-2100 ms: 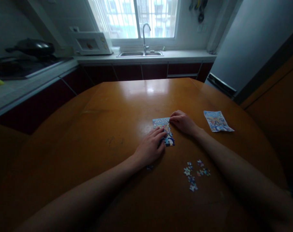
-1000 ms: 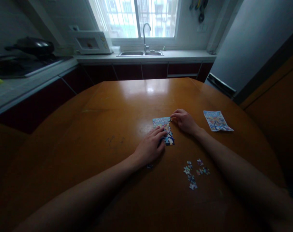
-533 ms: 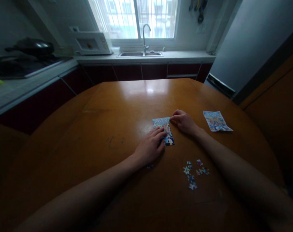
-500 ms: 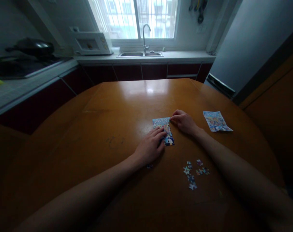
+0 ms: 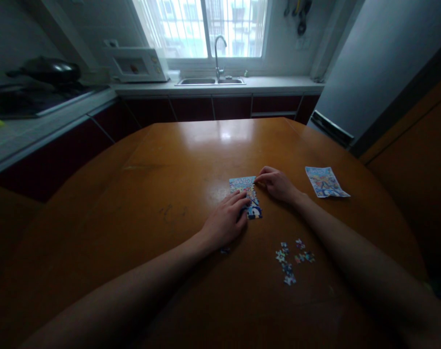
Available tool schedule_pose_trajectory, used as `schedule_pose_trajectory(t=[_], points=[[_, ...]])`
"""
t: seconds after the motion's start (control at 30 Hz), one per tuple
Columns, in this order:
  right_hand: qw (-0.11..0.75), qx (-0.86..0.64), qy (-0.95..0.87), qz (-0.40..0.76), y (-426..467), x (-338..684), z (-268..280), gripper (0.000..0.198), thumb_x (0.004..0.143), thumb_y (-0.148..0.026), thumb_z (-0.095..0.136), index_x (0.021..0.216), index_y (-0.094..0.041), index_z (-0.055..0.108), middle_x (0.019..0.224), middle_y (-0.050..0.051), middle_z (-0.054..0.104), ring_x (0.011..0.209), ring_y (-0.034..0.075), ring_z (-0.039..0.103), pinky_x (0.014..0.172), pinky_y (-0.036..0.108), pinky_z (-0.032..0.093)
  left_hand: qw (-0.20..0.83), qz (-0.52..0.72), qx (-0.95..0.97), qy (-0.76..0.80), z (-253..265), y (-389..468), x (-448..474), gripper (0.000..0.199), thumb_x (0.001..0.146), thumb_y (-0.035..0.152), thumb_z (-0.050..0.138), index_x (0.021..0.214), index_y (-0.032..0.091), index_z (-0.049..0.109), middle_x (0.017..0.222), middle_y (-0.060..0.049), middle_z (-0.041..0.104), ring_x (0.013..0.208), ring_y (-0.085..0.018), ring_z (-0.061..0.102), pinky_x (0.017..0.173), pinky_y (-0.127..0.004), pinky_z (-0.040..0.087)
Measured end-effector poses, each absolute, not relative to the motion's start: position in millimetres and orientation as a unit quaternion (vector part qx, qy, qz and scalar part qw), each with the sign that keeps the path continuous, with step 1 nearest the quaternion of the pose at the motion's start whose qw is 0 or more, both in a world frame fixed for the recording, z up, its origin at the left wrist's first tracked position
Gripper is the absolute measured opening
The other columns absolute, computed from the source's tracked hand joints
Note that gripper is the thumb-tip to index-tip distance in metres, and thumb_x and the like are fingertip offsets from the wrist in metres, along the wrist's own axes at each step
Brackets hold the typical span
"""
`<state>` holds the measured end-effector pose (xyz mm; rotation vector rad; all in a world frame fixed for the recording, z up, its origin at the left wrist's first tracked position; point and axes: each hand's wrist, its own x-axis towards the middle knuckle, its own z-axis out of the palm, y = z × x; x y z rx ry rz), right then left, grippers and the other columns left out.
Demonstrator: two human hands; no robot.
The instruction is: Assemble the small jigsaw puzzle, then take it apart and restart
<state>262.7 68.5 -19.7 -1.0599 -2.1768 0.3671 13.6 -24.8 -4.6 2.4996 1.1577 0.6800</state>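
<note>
A partly assembled jigsaw puzzle (image 5: 255, 212) lies on the table, its right side jagged with open notches. My left hand (image 5: 226, 217) rests flat over the puzzle's left and lower part, fingers stretched out, hiding much of the picture. At the upper right edge, my right hand (image 5: 275, 183) pinches a small puzzle piece (image 5: 255, 182) between thumb and forefinger, mostly hidden by the fingertips. Several loose puzzle pieces (image 5: 287, 267) lie nearer me on the right. Another loose piece (image 5: 225, 250) sits just below my left wrist.
A creased picture sheet (image 5: 325, 183) lies on the wooden table (image 5: 162, 169), right of my right hand. Past the table's far edge are a counter with a sink (image 5: 197, 82) and a microwave (image 5: 136, 65). A fridge (image 5: 373, 63) stands at the right.
Both hands stay in nearly the same place. The right fingertips have shifted only very slightly at the puzzle's upper right edge.
</note>
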Motion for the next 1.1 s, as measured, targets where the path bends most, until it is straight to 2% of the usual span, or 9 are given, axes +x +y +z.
schedule_pose_trajectory(t=[0.2, 0.57, 0.8, 1.1], points=[[0.308, -0.416, -0.843, 0.146, 66.8, 262.7, -18.2, 0.021, 0.092, -0.02, 0.061, 0.096, -0.022, 0.082, 0.088, 0.006, 0.064, 0.076, 0.017, 0.06, 0.071, 0.03, 0.046, 0.151, 0.228, 0.872, 0.406, -4.5, -24.5, 13.6, 0.038, 0.096, 0.023, 0.054, 0.133, 0.018, 0.062, 0.152, -0.01, 0.054, 0.146, -0.027, 0.044, 0.123, -0.05, 0.037], [0.289, -0.416, -0.85, 0.14, 68.1, 262.0, -19.5, 0.027, 0.092, -0.017, 0.057, 0.102, -0.023, 0.081, 0.088, 0.005, 0.064, 0.076, 0.017, 0.059, 0.072, 0.028, 0.046, 0.157, 0.219, 0.87, 0.414, 0.3, -25.8, 14.8, 0.038, 0.096, 0.022, 0.053, 0.132, 0.017, 0.063, 0.152, -0.01, 0.054, 0.147, -0.026, 0.044, 0.125, -0.048, 0.035], [0.333, -0.413, -0.834, 0.152, 67.7, 262.4, -18.5, 0.031, 0.086, -0.007, 0.054, 0.103, -0.018, 0.078, 0.089, 0.006, 0.063, 0.076, 0.017, 0.059, 0.074, 0.029, 0.047, 0.159, 0.229, 0.868, 0.411, -1.0, -25.1, 13.9, 0.037, 0.097, 0.023, 0.053, 0.132, 0.019, 0.063, 0.154, -0.009, 0.051, 0.148, -0.027, 0.041, 0.123, -0.052, 0.036], [0.346, -0.416, -0.823, 0.175, 68.3, 262.2, -17.6, 0.026, 0.085, -0.009, 0.057, 0.097, -0.018, 0.078, 0.088, 0.005, 0.063, 0.075, 0.017, 0.059, 0.072, 0.03, 0.047, 0.16, 0.243, 0.873, 0.392, -3.7, -24.4, 13.4, 0.037, 0.098, 0.023, 0.053, 0.133, 0.02, 0.064, 0.152, -0.009, 0.054, 0.146, -0.025, 0.045, 0.122, -0.052, 0.038]])
